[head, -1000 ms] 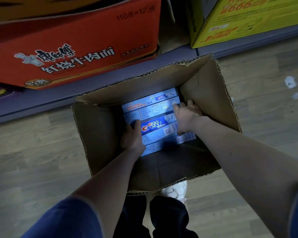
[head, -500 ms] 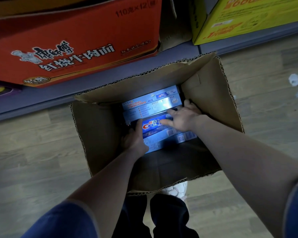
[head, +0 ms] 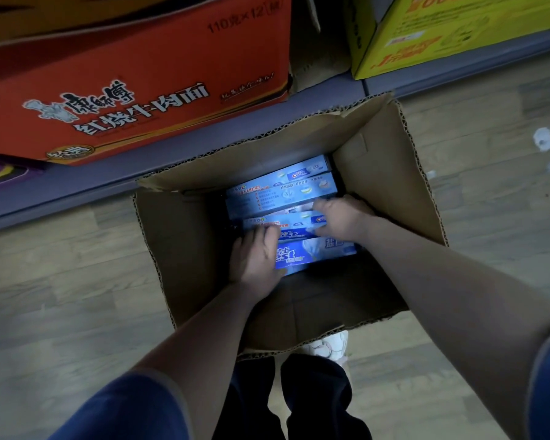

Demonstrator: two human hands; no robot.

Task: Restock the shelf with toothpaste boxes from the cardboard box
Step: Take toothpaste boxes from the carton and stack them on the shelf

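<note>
An open cardboard box (head: pixel 185 249) stands on the floor in front of me. Inside lie several blue toothpaste boxes, some at the back (head: pixel 283 192) and a stack nearer me (head: pixel 318 252). My left hand (head: pixel 256 255) grips the left end of the near stack, fingers curled over its top and thumb along its near edge. At the stack's right end my right hand (head: pixel 340 217) holds it, fingers on the far side and thumb on top. The stack's front face tilts up towards me.
A red noodle carton (head: pixel 134 90) and a yellow carton (head: pixel 426 36) sit on the low grey shelf base (head: pixel 77 185) just behind the box. Wood-pattern floor lies on both sides, with white scraps (head: pixel 545 139) at the right. My white shoe (head: pixel 327 344) is under the box's near flap.
My left hand has slid right onto the top of the near stack. The right hand has closed over its far side, and the stack has tipped up towards me.
</note>
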